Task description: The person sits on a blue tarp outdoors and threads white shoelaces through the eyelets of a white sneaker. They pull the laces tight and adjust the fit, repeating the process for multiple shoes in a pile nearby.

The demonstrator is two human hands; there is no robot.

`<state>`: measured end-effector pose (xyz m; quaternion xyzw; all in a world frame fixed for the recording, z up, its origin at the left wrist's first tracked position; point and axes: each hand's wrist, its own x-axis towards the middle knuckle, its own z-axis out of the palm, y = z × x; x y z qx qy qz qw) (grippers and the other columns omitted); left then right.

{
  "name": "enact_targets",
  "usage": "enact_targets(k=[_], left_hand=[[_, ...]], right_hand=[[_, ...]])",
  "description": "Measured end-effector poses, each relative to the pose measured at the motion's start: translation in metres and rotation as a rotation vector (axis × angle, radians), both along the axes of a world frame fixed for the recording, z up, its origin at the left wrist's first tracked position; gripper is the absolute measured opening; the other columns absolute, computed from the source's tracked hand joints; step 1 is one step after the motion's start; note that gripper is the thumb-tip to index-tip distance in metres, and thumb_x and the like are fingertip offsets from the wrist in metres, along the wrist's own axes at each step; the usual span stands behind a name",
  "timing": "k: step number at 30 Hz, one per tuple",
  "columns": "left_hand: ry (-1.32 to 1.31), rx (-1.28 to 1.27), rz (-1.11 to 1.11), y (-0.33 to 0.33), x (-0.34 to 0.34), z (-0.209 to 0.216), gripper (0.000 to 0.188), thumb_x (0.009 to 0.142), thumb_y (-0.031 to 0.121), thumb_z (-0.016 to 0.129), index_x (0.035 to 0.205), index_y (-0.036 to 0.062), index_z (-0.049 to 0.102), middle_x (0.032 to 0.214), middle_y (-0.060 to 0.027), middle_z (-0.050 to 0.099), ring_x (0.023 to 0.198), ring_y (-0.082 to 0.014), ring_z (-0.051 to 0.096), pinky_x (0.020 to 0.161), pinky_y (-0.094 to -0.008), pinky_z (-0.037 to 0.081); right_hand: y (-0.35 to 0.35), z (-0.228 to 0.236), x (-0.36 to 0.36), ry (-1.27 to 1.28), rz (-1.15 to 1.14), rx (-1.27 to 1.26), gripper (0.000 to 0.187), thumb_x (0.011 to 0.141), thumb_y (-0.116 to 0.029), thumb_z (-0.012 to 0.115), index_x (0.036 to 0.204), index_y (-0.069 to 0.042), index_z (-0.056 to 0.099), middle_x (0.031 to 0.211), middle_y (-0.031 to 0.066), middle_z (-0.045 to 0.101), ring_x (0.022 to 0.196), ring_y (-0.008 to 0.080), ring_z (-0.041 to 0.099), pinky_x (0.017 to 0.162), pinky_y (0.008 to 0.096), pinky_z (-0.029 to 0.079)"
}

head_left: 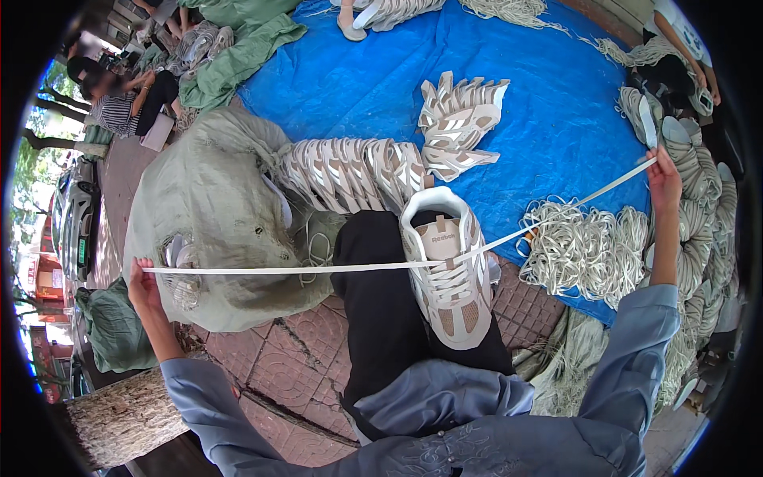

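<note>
a white-and-beige shoe (457, 306) lies on the person's dark trousers (377, 326), toe toward the body, opening facing away; its underside is hidden. a white lace (334, 269) runs from its upper eyelets out to both sides, drawn nearly straight. the left hand (143, 288) pinches one end, just beside a bulky grey-green sack (211, 179), and the lace crosses in front of that sack. the right hand (666, 181) grips the other end, held farther forward; this length passes over a heap of tangled laces (584, 258) on a blue tarp (350, 87). exact finger placement is too small to make out. red paving (306, 346) shows below, with a trunk (127, 417) at lower left, cut off by the rim. beyond the shoe, a row of nested uppers (342, 171) adjoins the sack, whose contents are mostly concealed; a fanned cluster of uppers (461, 123) lies on the tarp. stacked shoe parts (695, 183) crowd the right edge, partly lost in the dark rim. farther off at left are a seated person (123, 107) and a parked car (82, 219); another person (679, 36) is cut off at upper right.
</note>
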<state>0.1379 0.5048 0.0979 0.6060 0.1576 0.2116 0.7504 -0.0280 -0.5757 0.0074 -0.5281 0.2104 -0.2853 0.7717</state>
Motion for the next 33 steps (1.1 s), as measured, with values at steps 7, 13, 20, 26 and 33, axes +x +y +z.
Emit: enact_targets(k=[7,13,20,26,33], left_hand=[[-0.022,-0.116,-0.161,-0.011,0.032,0.027,0.018,0.088,0.001,0.048,0.102,-0.01,0.05,0.096,-0.0179,0.06,0.091,-0.0255,0.06,0.09,-0.0337,0.049],[0.05,-0.257,0.152,-0.007,0.014,-0.037,0.022,0.087,0.003,0.051,0.106,-0.0081,0.05,0.098,-0.017,0.06,0.091,-0.0236,0.06,0.086,-0.0359,0.051],[0.037,0.009,-0.432,-0.274,-0.028,-0.045,0.017,0.085,0.004,0.053,0.099,-0.002,0.059,0.079,-0.0101,0.061,0.07,-0.0174,0.061,0.068,-0.0289,0.053],[-0.117,0.788,-0.759,-0.475,-0.107,-0.069,0.009,0.08,0.001,0.057,0.087,0.0005,0.063,0.076,-0.0079,0.064,0.067,-0.0158,0.062,0.062,-0.0244,0.048],[-0.145,0.997,-0.689,-0.489,-0.135,-0.084,0.006,0.074,0.0,0.059,0.079,0.0034,0.058,0.072,-0.0119,0.06,0.061,-0.0276,0.06,0.053,-0.0327,0.047]], right_hand=[[-0.071,0.01,-0.007,-0.029,-0.102,0.0,0.03,0.086,-0.01,0.056,0.113,0.003,0.054,0.105,0.0099,0.06,0.1,0.0201,0.057,0.092,0.0301,0.043],[-0.136,-0.029,-0.052,-0.038,-0.214,0.058,0.029,0.087,-0.011,0.054,0.114,0.003,0.054,0.109,0.0106,0.059,0.104,0.0212,0.056,0.092,0.0301,0.043],[0.02,-0.023,0.002,-0.22,0.196,0.117,0.019,0.088,-0.008,0.051,0.104,0.004,0.052,0.087,0.0078,0.057,0.07,0.0098,0.05,0.061,0.021,0.042],[0.328,0.006,0.023,0.184,0.707,-0.001,0.018,0.074,0.002,0.058,0.091,0.001,0.063,0.081,0.0116,0.065,0.052,0.0124,0.058,0.042,0.0203,0.041],[0.418,0.032,0.023,0.484,1.026,-0.445,0.015,0.075,-0.002,0.059,0.09,-0.002,0.064,0.07,0.0032,0.061,0.058,0.0078,0.06,0.044,0.0195,0.042]])
